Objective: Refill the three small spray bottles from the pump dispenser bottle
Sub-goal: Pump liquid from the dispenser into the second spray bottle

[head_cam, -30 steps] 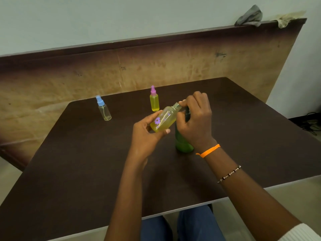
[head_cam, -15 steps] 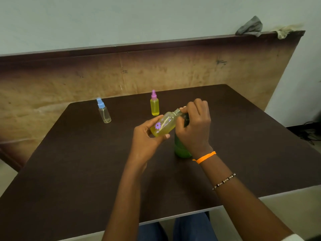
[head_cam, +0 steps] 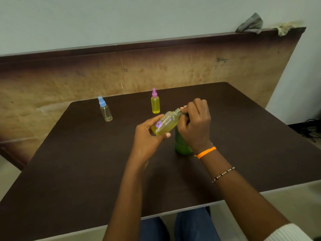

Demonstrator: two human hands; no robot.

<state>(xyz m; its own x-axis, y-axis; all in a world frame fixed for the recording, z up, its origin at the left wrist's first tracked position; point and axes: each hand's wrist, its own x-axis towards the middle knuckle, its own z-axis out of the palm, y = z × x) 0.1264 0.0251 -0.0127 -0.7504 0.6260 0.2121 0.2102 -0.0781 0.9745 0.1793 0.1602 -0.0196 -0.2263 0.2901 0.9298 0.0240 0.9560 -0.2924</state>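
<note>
My left hand [head_cam: 147,141] grips a small capless bottle [head_cam: 165,125] with yellow liquid and a purple flower mark. It is tilted, its open threaded neck up against my right hand [head_cam: 196,126]. My right hand's fingers curl over the top of the green pump dispenser bottle [head_cam: 183,146], which stands on the table; the pump head is hidden under the fingers. A clear spray bottle with a blue cap [head_cam: 105,110] stands at the back left. A yellow-filled spray bottle with a pink cap [head_cam: 155,103] stands behind the hands.
The dark brown table [head_cam: 78,171] ends at a pale front edge near my legs. A worn brown board leans behind it, with grey cloths [head_cam: 250,24] on its top right. Cables lie on the floor at far right.
Both hands keep the same hold, with the tilted bottle's neck staying at the pump. Only my head view has shifted slightly.
</note>
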